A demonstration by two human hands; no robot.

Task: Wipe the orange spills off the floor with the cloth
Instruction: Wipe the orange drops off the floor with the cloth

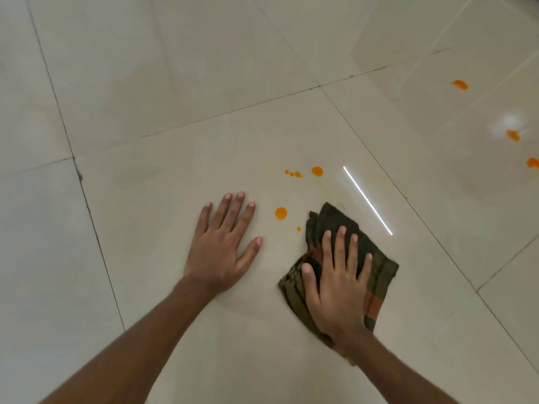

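My right hand (338, 278) presses flat on a dark green and brown striped cloth (379, 272) lying crumpled on the pale tiled floor (175, 287). My left hand (224, 243) rests flat on the tile to the left, fingers spread, holding nothing. Between the hands lies an orange drop (281, 213), and a tiny orange dot (298, 228) sits just left of the cloth's edge. Farther ahead is a round orange spot (317, 171) with a row of small orange droplets (294, 173) beside it. Three more orange spills lie far right: spill (460, 84), spill (513, 135), spill (533, 162).
Dark grout lines (87, 205) cross the glossy tiles. A bright strip-light reflection (367, 200) runs diagonally on the floor just beyond the cloth.
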